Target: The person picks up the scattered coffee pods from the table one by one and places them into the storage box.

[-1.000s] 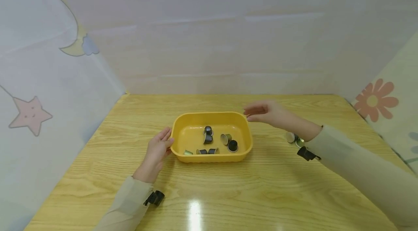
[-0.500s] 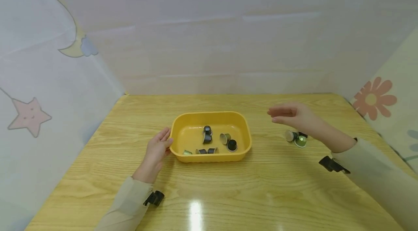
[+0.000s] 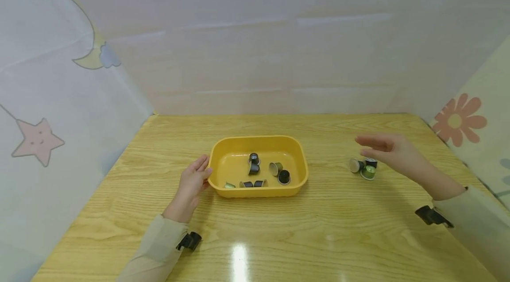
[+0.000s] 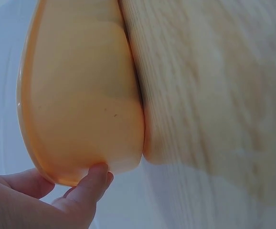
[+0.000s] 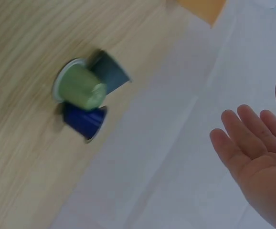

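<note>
A yellow plastic basin sits on the table, holding several coffee capsules, among them a black capsule and a dark capsule. My left hand pinches its left end, thumb at the rim and fingers against the outer wall. At the right, my right hand hovers over the table, fingers extended and holding nothing. Just below it lie three capsules together: a green capsule, a blue capsule and a dark grey-green capsule.
The wooden table extends around the basin. Pale printed cloth hangs behind it and along both sides. Each sleeve carries a black clip-like device near the wrist.
My right hand has moved right, from beside the basin's right rim to above the three loose capsules. The left hand and the basin have stayed in place.
</note>
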